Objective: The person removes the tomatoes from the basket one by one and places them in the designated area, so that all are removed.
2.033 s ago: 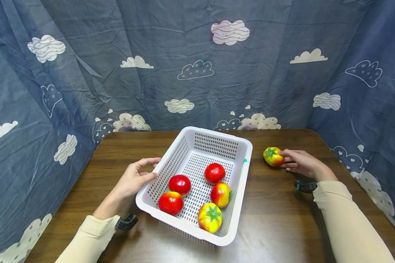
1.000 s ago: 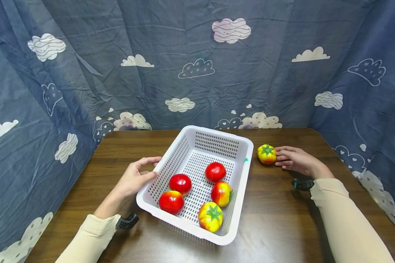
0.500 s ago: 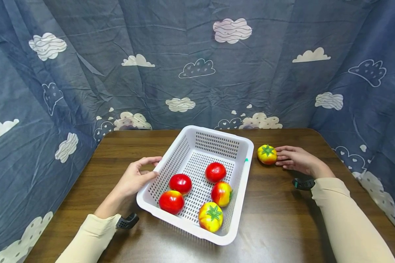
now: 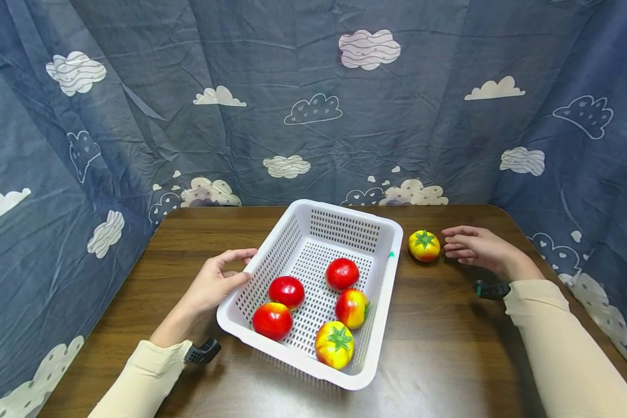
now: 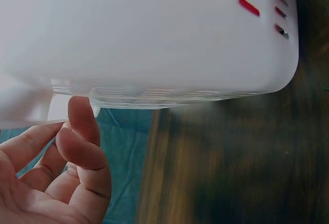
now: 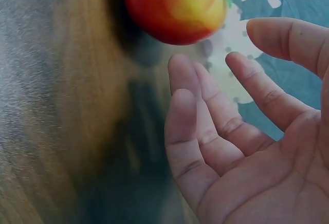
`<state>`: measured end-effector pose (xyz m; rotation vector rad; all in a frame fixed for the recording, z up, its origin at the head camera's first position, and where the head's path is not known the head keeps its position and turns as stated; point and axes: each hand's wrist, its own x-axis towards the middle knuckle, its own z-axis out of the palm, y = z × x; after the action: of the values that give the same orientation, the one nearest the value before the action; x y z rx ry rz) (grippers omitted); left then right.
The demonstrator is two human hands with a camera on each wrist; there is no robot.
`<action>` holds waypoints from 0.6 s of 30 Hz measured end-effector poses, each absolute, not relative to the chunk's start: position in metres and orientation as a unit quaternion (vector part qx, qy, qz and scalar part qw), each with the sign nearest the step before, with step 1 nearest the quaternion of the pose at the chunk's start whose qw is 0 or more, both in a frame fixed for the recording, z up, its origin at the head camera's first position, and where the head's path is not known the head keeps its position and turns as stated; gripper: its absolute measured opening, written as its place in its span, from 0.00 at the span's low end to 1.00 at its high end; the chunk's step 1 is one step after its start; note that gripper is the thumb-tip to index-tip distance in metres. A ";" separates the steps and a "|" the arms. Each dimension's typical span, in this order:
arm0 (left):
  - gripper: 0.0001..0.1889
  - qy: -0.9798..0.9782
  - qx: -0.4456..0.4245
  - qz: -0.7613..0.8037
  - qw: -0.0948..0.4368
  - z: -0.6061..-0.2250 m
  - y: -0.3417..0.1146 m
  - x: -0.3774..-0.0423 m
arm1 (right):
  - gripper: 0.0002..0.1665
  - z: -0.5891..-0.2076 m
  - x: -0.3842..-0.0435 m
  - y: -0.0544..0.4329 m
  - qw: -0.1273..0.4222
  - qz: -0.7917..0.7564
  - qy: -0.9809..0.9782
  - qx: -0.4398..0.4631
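My left hand is at the left side of a white plastic basket, thumb and fingertips touching under its rim, as the left wrist view also shows. In the basket lie several shiny red and yellow-red tomatoes, one with its green star-shaped leaf top facing up. My right hand hovers over the table at the right, fingers loosely bent and holding nothing. Just left of its fingertips a single yellow-red tomato sits on the table, leaf side up. In the right wrist view a gap shows between this tomato and the fingers.
The brown wooden table carries the basket at its middle, set at a slant. A blue cloth printed with clouds hangs behind and at both sides. A small green mark is on the basket's right rim.
The lone tomato has shifted left toward the basket and turned its leaf side up. My right hand has let go of it and drawn back to the right. My left hand has stayed put.
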<state>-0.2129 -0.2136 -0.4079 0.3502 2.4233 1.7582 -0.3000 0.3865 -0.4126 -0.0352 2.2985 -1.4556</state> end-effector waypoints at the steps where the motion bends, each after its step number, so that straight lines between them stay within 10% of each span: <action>1: 0.28 0.802 0.116 0.582 0.063 -0.408 -0.214 -0.213 | 0.37 -0.411 -0.300 0.387 0.205 -0.520 0.829 -0.016; 18: 0.29 0.806 0.110 0.578 0.066 -0.407 -0.214 -0.212 | 0.40 -0.352 -0.304 0.352 0.157 -0.447 0.880 -0.041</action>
<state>-0.2125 -0.2141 -0.4074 0.3304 2.4314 1.7424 -0.3042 0.3520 -0.3516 -0.1174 2.5179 -1.2784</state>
